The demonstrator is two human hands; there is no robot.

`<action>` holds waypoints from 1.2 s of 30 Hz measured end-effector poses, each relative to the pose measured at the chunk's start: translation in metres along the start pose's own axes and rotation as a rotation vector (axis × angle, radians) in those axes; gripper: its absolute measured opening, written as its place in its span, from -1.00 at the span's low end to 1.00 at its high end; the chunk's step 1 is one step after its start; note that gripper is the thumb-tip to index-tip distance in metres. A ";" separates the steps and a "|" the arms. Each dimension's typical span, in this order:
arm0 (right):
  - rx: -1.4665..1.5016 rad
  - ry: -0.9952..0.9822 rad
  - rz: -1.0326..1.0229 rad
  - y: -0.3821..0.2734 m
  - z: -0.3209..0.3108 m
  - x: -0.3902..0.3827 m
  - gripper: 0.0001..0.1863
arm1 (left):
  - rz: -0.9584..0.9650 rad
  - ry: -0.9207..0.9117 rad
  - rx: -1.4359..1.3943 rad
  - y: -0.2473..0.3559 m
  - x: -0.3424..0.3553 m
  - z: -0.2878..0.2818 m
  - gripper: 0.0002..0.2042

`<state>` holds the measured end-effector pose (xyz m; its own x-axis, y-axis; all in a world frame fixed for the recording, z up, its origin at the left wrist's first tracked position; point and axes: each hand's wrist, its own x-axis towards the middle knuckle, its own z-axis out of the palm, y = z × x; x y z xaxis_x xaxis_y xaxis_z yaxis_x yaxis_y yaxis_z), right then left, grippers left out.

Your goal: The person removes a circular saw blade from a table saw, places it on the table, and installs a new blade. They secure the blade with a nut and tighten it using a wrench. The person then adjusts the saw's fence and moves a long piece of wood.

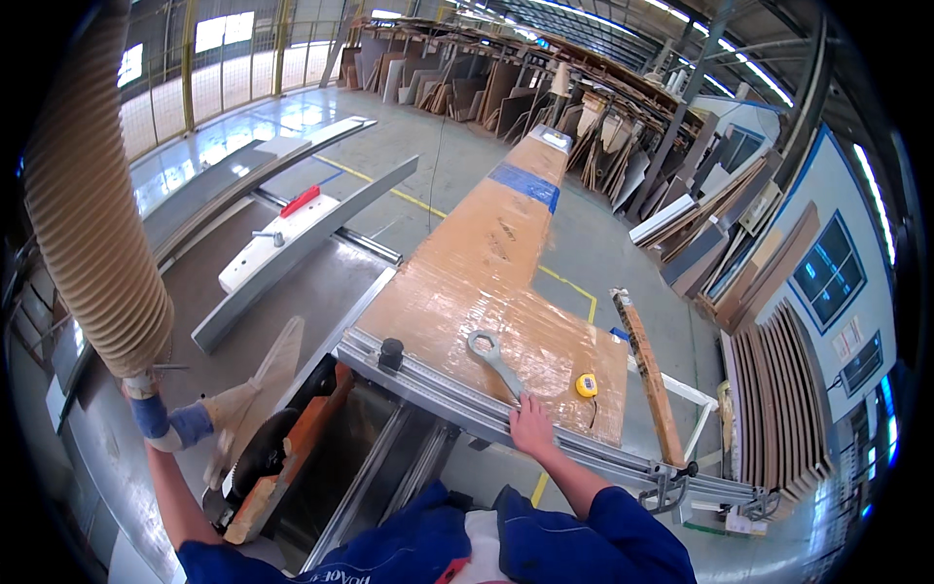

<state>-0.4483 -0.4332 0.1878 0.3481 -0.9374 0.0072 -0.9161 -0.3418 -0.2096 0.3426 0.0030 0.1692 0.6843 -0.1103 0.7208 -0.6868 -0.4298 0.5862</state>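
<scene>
My right hand [532, 425] is at the handle end of a large grey ring wrench [498, 362], its fingers closed around that end. The wrench lies slantwise on a cardboard-covered, film-wrapped table [457, 292], just past the metal rail [457, 391]. My left arm [180, 492] reaches up to the blue-wrapped joint [175, 424] under a thick ribbed dust hose [92, 204]. The fingers of that hand are mostly hidden behind the joint. Between my arms, a dark round saw blade [263, 450] shows in an open bay beside an orange-brown panel [297, 453]. A clear blade guard [258, 394] hangs over it.
A yellow tape measure [586, 385] lies right of the wrench. On the left saw table rest a long grey fence [311, 248] and a white plate with a red push handle [300, 201]. A wooden beam [647, 375] stands right; stacked boards [496, 92] line the back.
</scene>
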 end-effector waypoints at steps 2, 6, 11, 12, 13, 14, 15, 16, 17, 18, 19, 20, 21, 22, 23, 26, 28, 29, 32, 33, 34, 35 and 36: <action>-0.012 0.005 0.015 0.010 0.001 -0.003 -0.36 | -0.230 -0.052 -0.293 0.044 -0.010 -0.029 -0.65; 0.025 0.002 -0.006 0.028 0.001 -0.006 -0.30 | -0.733 0.480 -0.498 0.145 -0.035 -0.090 -0.54; 0.171 -0.072 -0.098 0.034 -0.015 -0.004 -0.20 | -0.440 0.696 -0.066 0.281 -0.089 -0.152 -0.61; 0.195 -0.081 -0.122 0.038 -0.013 -0.002 -0.18 | -0.295 0.718 0.023 0.318 -0.103 -0.157 -0.64; 0.219 -0.031 -0.132 0.041 -0.008 0.000 -0.19 | -0.242 0.665 -0.084 0.345 -0.123 -0.156 -0.71; 0.268 -0.058 -0.163 0.043 -0.007 0.001 -0.21 | -0.183 0.612 -0.190 0.367 -0.149 -0.150 -0.77; 0.319 -0.086 -0.201 0.043 -0.009 0.003 -0.23 | -0.174 0.513 -0.190 0.380 -0.180 -0.144 -0.82; 0.361 -0.109 -0.233 0.047 -0.008 0.004 -0.26 | -0.172 0.409 -0.196 0.398 -0.208 -0.130 -0.84; 0.339 -0.053 -0.270 0.055 0.003 0.005 -0.27 | -0.228 0.301 -0.324 0.445 -0.234 -0.108 -0.90; 0.307 0.004 -0.367 0.050 -0.002 -0.002 -0.30 | -0.142 0.163 -0.293 0.484 -0.254 -0.098 -0.91; 0.277 0.069 -0.459 0.042 -0.011 -0.011 -0.33 | -0.293 -0.060 -0.345 0.497 -0.277 -0.085 -0.88; 0.460 0.055 -0.555 0.051 0.001 -0.010 -0.32 | -0.552 -0.256 -0.637 0.551 -0.294 -0.072 -0.87; 0.653 0.025 -0.730 0.041 -0.014 -0.020 -0.24 | -0.516 -0.375 -0.598 0.546 -0.319 -0.050 -0.90; 0.749 -0.157 -0.689 0.041 -0.013 -0.029 -0.13 | -0.472 -0.513 -0.622 0.573 -0.336 -0.034 -0.89; 0.741 -0.155 -0.818 0.039 -0.023 -0.039 -0.09 | -0.390 -0.708 -0.497 0.599 -0.343 -0.028 -0.83; 0.829 -0.335 -0.903 0.047 -0.061 -0.054 -0.22 | -0.052 -1.067 -0.433 0.681 -0.351 -0.013 -0.71; 1.028 -0.559 -0.835 0.073 -0.068 -0.058 -0.24 | 0.054 -1.159 -0.475 0.723 -0.360 0.006 -0.68; 1.136 -0.510 -0.779 0.082 -0.083 -0.066 -0.38 | 0.091 -1.216 -0.490 0.738 -0.363 0.012 -0.68; 1.036 -0.434 -0.633 0.126 -0.067 -0.065 -0.74 | -0.015 -1.389 -0.683 0.759 -0.375 0.022 -0.55; 0.982 -0.320 -0.595 0.142 -0.059 -0.066 -0.75 | -0.084 -1.389 -0.740 0.763 -0.385 0.028 -0.56; 0.978 -0.368 -0.540 0.151 -0.059 -0.067 -0.74 | -0.112 -1.367 -0.700 0.754 -0.397 0.033 -0.57; 0.916 -0.312 -0.488 0.158 -0.077 -0.072 -0.73 | -0.104 -1.413 -0.613 0.746 -0.405 0.037 -0.57; 0.906 -0.343 -0.395 0.162 -0.092 -0.074 -0.72 | -0.129 -1.444 -0.555 0.746 -0.411 0.037 -0.59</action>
<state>-0.6410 -0.4251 0.2433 0.7576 -0.6526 -0.0133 -0.2825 -0.3094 -0.9080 -0.4422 -0.3055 0.2966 0.1663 -0.9801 -0.1083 -0.3851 -0.1657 0.9079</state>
